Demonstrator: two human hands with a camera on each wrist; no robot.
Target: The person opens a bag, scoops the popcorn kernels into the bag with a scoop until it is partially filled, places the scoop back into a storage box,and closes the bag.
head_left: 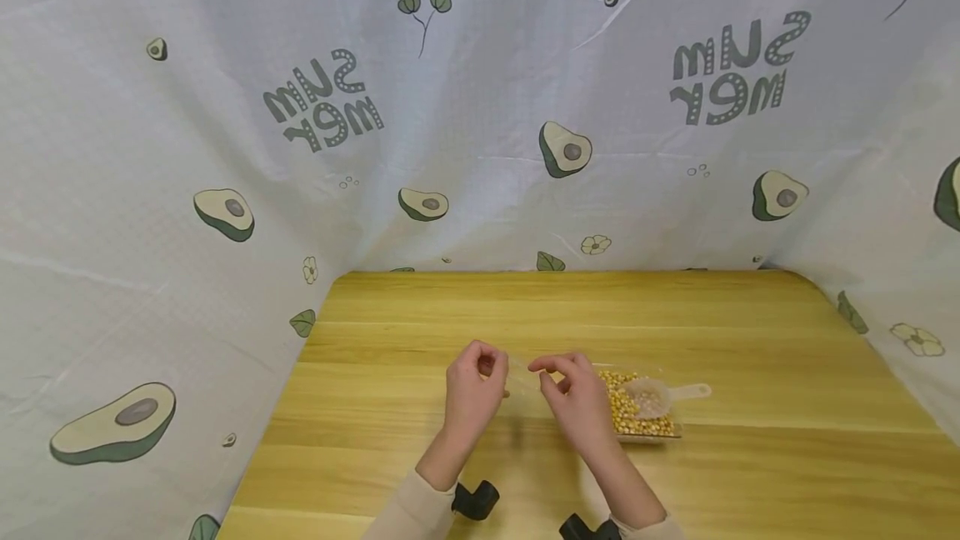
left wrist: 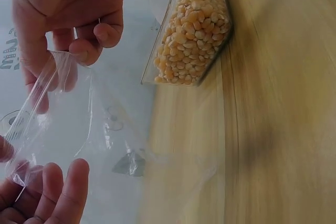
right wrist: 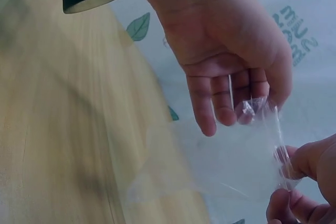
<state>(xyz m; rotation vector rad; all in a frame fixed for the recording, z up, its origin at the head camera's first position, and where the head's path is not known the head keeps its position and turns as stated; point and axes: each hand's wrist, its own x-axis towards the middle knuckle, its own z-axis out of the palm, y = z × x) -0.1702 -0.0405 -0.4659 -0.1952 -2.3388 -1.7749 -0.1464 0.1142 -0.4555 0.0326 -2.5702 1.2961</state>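
Head view: a wooden table (head_left: 750, 340) backed by an avocado-print cloth (head_left: 480, 107) bears a clear tray (head_left: 645, 432) of corn kernels with a scoop (head_left: 663, 397). Above the table, left hand (head_left: 472, 390) and right hand (head_left: 577, 398) each pinch the clear bag (head_left: 521, 369) between them.

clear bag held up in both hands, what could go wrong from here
Both hands pinch only the top edge of the thin clear bag: left hand, right hand. Film that flimsy could slip from either grip or tear if pulled apart hard. The open tray of corn kernels, with a scoop lying in it, sits right beside the right hand, so a sideways move of that wrist might knock it and scatter kernels over the wooden table.
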